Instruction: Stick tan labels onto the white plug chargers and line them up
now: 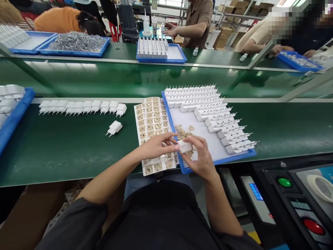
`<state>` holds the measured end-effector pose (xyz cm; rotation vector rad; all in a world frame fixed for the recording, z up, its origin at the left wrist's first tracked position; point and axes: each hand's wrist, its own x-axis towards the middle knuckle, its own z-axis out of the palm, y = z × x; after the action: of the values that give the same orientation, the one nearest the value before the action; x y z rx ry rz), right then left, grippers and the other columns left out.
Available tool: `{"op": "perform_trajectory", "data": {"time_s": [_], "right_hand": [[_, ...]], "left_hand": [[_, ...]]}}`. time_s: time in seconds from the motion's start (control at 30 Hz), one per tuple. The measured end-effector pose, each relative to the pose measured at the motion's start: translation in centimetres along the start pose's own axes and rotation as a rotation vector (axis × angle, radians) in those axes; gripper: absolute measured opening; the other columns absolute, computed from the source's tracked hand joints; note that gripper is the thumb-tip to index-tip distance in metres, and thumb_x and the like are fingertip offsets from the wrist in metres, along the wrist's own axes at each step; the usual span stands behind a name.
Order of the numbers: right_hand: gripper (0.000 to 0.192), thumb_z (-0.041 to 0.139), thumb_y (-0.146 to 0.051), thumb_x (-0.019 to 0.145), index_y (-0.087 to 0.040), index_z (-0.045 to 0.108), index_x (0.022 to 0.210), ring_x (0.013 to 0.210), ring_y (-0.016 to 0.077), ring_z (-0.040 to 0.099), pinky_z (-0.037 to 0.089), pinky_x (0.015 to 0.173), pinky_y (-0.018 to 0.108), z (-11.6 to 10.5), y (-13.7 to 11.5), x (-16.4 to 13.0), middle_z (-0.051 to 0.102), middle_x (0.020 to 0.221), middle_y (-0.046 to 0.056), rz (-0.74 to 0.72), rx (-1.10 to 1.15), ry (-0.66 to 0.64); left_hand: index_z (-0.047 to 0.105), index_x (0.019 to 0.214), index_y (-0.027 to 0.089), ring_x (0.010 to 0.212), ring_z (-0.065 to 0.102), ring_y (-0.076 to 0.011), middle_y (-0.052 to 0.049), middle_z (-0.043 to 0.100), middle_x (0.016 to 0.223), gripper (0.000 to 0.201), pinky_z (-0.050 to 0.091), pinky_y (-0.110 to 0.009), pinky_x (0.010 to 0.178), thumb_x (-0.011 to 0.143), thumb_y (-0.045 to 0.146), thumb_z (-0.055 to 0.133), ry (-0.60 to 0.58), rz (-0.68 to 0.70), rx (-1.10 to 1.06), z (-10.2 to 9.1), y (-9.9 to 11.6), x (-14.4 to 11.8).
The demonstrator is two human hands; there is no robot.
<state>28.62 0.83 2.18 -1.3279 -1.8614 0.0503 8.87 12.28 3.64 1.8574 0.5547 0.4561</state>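
the small white plastic charger body (pixel 185 146) sits between the two hands, pinched at its left end by the fingertips of the left hand (pixel 157 146) and cradled from the right and below by the right hand (pixel 200 158), whose fingers curl closed around it. both hands hold it just over the near-left corner of the blue plastic tray (pixel 215 161). the charger is a short, rounded white block; its prongs cannot be made out from here.

at about nine o'clock from the hands, touching the tray's left edge, lies a white sheet of small tan square labels (pixel 152 121) set in rows; the left hand's wrist crosses its lower part. inside the tray, at twelve o'clock from the hands, a loose scatter of peeled tan label scraps (pixel 182 132) lies on the pale floor. from twelve to two o'clock, many white chargers with metal prongs (pixel 208 107) are packed in rows along the tray's far and right sides.

at ten o'clock, well apart on the green work surface (pixel 65 146), a single white charger (pixel 114 127) lies on its side, and beyond it stands a row of white chargers (pixel 83 106). farther off, across the green conveyor belt (pixel 130 80), another blue tray of upright white parts (pixel 153 48) sits before a co-worker's hand (pixel 170 31).
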Motion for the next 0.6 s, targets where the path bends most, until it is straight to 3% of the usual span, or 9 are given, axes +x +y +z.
{"op": "perform_trajectory", "data": {"time_s": [0.1, 0.2, 0.4, 0.6], "right_hand": [[0.086, 0.064, -0.012, 0.087, -0.034, 0.019, 0.157, 0.123, 0.0278, 0.057, 0.053, 0.102, 0.052, 1.4, -1.5, 0.3, 0.065, 0.130, 0.008, -0.076, 0.102, -0.048], [0.092, 0.067, -0.016, 0.086, -0.033, 0.014, 0.159, 0.128, 0.0294, 0.056, 0.050, 0.106, 0.054, 1.9, -1.7, 0.2, 0.058, 0.140, 0.011, -0.039, 0.187, -0.042], [0.081, 0.071, -0.020, 0.086, -0.032, 0.031, 0.154, 0.125, 0.0286, 0.058, 0.051, 0.105, 0.052, 2.4, -2.0, 0.2, 0.062, 0.133, 0.010, 0.043, 0.272, -0.067], [0.073, 0.072, -0.021, 0.086, -0.032, 0.038, 0.150, 0.112, 0.0257, 0.066, 0.059, 0.094, 0.046, 4.7, -3.4, 0.3, 0.066, 0.128, 0.010, 0.019, 0.329, -0.055]], "left_hand": [[0.070, 0.119, 0.023, 0.078, 0.068, -0.0179, -0.004, 0.074, 0.096, 0.043, 0.055, -0.028, 0.069, 0.084, 0.047, 0.072, -0.052, 0.032, -0.019, 0.2, -0.1, -0.2], [0.069, 0.116, 0.023, 0.092, 0.069, -0.0212, -0.006, 0.073, 0.105, 0.041, 0.056, -0.032, 0.081, 0.079, 0.038, 0.079, 0.028, 0.095, -0.056, -0.1, -0.6, -1.7], [0.058, 0.119, 0.024, 0.109, 0.070, -0.0251, -0.012, 0.069, 0.119, 0.044, 0.057, -0.040, 0.094, 0.081, 0.025, 0.079, 0.130, 0.130, -0.263, 0.0, -1.4, -5.2], [0.062, 0.128, 0.028, 0.121, 0.063, -0.0284, -0.013, 0.060, 0.128, 0.049, 0.058, -0.044, 0.098, 0.082, 0.027, 0.078, 0.285, 0.173, -0.243, 1.6, -2.4, -7.1]]}}
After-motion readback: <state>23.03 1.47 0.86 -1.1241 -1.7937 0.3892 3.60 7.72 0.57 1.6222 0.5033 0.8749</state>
